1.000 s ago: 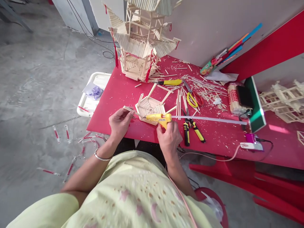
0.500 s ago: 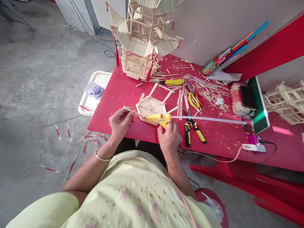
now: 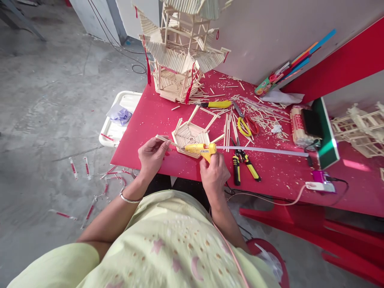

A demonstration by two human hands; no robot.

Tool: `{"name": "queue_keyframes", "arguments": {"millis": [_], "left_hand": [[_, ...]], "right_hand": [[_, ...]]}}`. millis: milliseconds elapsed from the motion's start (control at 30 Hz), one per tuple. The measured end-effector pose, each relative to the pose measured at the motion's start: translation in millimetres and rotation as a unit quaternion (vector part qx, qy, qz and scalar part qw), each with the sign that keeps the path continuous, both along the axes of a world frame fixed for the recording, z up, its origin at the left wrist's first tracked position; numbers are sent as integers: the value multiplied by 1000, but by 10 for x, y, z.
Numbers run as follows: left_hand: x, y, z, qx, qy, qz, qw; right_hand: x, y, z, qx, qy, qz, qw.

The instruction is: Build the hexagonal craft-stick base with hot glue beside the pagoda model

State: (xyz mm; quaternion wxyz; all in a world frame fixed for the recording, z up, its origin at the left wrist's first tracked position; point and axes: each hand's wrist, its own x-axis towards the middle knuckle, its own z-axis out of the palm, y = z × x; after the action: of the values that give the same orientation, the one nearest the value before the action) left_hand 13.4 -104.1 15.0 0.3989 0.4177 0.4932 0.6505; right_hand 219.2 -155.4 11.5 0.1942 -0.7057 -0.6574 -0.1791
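My left hand (image 3: 152, 157) pinches a thin wooden stick (image 3: 162, 138) beside the left edge of a hexagonal stick base (image 3: 192, 135). My right hand (image 3: 215, 173) is wrapped round the handle of a yellow hot glue gun (image 3: 200, 149). Its nozzle points left, close to the stick's end; whether they touch I cannot tell. From the back of the gun a long clear glue stick (image 3: 264, 149) runs out to the right. The base lies on the red table (image 3: 141, 132), with short sticks along its rim, partly hidden behind the gun.
A stick pagoda (image 3: 174, 56) with red tassels stands at the back. Right of the base lie pliers (image 3: 246, 164), yellow-handled scissors (image 3: 244, 127), a yellow utility knife (image 3: 219, 104) and loose sticks. A power strip (image 3: 320, 186) sits near the front edge. A white stool (image 3: 112, 138) stands left.
Both hands stay almost where they were, with the stick and the glue gun still held. The view has shifted very slightly.
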Motion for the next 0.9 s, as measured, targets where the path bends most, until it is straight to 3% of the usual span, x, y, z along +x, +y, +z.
{"name": "queue_keyframes", "arguments": {"millis": [900], "left_hand": [[-19,7,-70,14,8,5,1000]], "right_hand": [[30,-60,19,8,4,29,1000]]}}
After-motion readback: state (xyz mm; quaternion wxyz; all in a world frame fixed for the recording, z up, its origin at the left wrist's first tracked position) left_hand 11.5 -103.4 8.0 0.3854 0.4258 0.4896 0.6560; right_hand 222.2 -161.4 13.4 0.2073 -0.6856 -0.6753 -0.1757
